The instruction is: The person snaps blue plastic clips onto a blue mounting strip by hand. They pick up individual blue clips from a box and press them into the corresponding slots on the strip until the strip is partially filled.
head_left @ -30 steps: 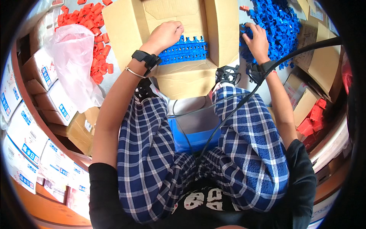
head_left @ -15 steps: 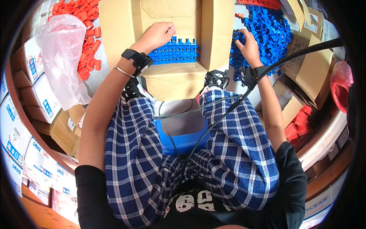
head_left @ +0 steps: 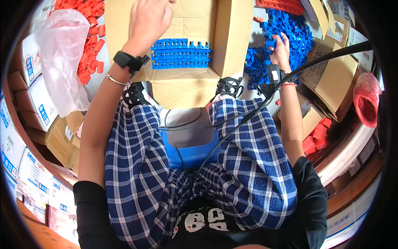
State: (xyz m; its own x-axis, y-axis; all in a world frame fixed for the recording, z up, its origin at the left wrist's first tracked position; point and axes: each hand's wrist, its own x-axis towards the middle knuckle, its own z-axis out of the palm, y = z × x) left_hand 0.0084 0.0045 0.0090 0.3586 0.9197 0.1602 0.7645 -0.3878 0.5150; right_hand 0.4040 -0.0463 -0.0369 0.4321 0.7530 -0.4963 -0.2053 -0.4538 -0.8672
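A cardboard box (head_left: 188,85) sits before me with rows of blue pipe clips (head_left: 181,54) joined side by side on its bottom; the far row's right part shows its open C-shaped mouths. My left hand (head_left: 150,20) is raised over the box's left side. Its thumb stands apart from the forefinger, nothing shows between them, and the other fingers are partly cut off by the upper edge. At the right, my right hand (head_left: 282,50) is closed on a small blue pipe clip (head_left: 271,43), over a heap of loose blue pipe clips (head_left: 296,35).
Red tube-shaped pieces (head_left: 92,52) lie at the left beside a translucent plastic bag (head_left: 64,62). A red strip of clips (head_left: 282,6) is at the far right. A black cable (head_left: 323,60) crosses above my right wrist. A blue container (head_left: 192,155) stands between my legs.
My left hand has moved up and left, away from the rows of clips. My right hand has shifted right, farther over the blue heap. The whole view has slid slightly.
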